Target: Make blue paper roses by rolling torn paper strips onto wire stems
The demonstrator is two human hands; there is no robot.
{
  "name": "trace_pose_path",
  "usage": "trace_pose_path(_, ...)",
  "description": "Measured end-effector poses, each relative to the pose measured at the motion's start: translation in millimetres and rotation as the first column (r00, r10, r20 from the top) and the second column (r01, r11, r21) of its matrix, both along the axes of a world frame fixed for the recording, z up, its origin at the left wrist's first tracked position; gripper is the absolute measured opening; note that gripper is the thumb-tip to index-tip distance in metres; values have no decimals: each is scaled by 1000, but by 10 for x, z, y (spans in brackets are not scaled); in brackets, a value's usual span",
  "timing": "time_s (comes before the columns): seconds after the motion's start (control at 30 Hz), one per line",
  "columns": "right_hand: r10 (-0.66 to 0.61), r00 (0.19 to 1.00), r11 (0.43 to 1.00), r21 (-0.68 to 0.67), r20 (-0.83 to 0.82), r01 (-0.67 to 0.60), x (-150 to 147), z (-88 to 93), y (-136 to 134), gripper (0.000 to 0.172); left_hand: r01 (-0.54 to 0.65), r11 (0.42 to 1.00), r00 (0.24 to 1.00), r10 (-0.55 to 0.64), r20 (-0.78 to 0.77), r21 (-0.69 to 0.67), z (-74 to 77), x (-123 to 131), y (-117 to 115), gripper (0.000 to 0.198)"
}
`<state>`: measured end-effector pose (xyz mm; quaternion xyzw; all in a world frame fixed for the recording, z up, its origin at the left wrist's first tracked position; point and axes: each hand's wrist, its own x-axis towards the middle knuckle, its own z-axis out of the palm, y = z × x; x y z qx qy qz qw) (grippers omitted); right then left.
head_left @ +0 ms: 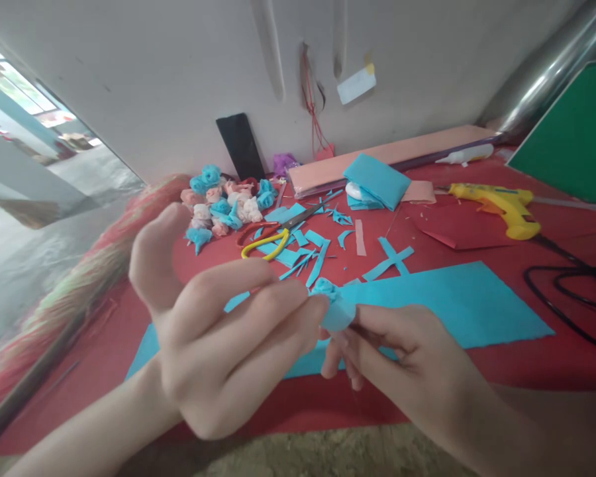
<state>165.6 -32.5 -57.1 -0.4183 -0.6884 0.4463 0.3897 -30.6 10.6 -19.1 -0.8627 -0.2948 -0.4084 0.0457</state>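
A small blue crepe-paper flower [338,313], with a crinkled top and a smooth strip around its side, is between my hands. My right hand [407,354] pinches its lower part between thumb and fingers. The fingers of my left hand [233,331] are curled and their tips press against the flower's left side, while its thumb stands up apart. Beneath both hands lies a large blue crepe-paper sheet [457,305]. Beyond the left hand are scissors [283,238] with red and yellow handles, among blue paper scraps [318,258].
Finished blue, pink and white paper flowers [223,205] are heaped at the back left. Behind the scraps are a folded blue paper packet [377,182] and a long pink paper pack [392,156]. A yellow glue gun [506,205] with a black cord [566,278] lies right, near a white bottle [467,155].
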Motion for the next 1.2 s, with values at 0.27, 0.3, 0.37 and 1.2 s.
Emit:
trace_pose_path(0.27, 3, 1000, 999, 35, -14, -2, -10, 1, 27, 26, 5, 906, 961, 112, -253, 423, 60, 235, -90, 17)
trace_pose_path(0.3, 0, 1000, 999, 41, -16, 1, -11, 0, 27, 26, -2, 913, 961, 114, -250, 409, 58, 247, -84, 17)
trace_pose_path(0.37, -7, 1000, 998, 56, -13, 8, -11, -4, 24, 26, -4, 914, 963, 113, -246, 405, 55, 243, -65, 18)
trace_pose_path(1.2, 53, 941, 707, 653, 334, -272, 169, 26, 415, 25, 133, 879, 986, -165, -31, -458, 214, 96, 49, 19)
